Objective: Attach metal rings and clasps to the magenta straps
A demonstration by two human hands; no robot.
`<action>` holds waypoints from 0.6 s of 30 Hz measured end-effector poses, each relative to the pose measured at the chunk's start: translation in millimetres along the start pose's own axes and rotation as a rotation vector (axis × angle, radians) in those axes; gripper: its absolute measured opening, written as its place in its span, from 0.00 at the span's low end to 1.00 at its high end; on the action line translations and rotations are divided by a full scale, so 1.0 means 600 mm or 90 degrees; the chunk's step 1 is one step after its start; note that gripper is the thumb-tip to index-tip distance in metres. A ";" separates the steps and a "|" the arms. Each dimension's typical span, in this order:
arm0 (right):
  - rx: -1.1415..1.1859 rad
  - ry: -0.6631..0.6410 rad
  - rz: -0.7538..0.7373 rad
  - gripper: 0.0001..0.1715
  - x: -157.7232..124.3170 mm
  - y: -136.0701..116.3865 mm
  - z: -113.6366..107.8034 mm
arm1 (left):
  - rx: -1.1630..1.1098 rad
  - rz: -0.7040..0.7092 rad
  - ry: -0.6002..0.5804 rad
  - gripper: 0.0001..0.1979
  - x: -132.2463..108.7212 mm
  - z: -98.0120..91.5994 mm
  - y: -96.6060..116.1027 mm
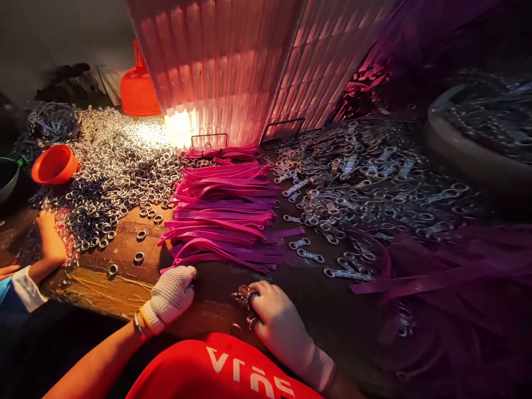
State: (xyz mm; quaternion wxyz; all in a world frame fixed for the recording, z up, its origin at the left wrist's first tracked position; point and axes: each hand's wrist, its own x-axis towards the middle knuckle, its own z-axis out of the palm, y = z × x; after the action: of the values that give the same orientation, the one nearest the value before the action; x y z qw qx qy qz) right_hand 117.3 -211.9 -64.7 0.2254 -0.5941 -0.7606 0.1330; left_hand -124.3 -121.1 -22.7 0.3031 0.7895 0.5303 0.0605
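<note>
My left hand (172, 296), in a white knit glove, is closed near the table's front edge. Whatever it may hold is hidden by the fingers. To its right my right hand (276, 321), also gloved, curls around a small cluster of metal pieces (245, 298) that pokes out past its fingertips. A loose ring (236, 330) lies on the table below that cluster. Just beyond both hands is a stack of bright pink straps (224, 221), laid side by side across the table.
Loose metal rings (124, 160) heap at the left, near an orange bowl (56, 164) and an orange lamp (139, 91). Metal links (366, 188) spread at right, beside purple straps (449, 293) and a large basin (453, 133). Ribbed panels (224, 72) stand behind. Another person's hand (50, 238) is at far left.
</note>
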 end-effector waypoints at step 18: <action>0.020 -0.139 0.056 0.13 0.149 0.002 -0.062 | -0.859 -0.185 0.064 0.11 0.004 -0.041 -0.063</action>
State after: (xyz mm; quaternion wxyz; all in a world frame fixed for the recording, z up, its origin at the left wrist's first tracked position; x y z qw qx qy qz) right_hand 120.0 -128.0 -16.9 0.1443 -0.6052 -0.7517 0.2187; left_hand -163.8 -99.3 -23.5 0.7079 0.3457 0.4906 0.3725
